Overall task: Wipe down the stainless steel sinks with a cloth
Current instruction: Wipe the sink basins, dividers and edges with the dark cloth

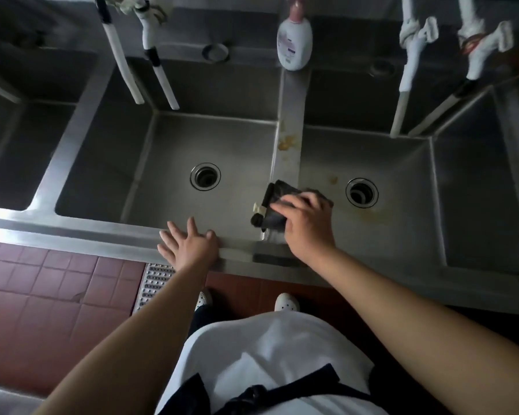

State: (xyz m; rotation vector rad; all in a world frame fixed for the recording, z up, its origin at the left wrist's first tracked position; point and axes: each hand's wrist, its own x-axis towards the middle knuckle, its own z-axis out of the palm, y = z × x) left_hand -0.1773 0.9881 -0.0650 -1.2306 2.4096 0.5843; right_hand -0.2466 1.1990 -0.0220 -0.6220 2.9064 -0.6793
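Note:
A row of stainless steel sinks (150, 229) runs across the view. My right hand (304, 226) presses a dark folded cloth (274, 205) onto the near end of the steel divider (288, 139) between the middle and right basins. The cloth has a small pale tag on its left edge. Yellowish stains mark the divider farther back and the right basin floor (369, 215) near its drain. My left hand (189, 244) rests flat with fingers spread on the front rim of the middle basin, holding nothing.
A white soap pump bottle (294, 43) stands at the back of the divider. White wrapped tap pipes (159, 67) hang over the middle basin, and more taps (411, 55) over the right one. Red floor tiles (42, 295) and a metal floor grate (153, 283) lie below.

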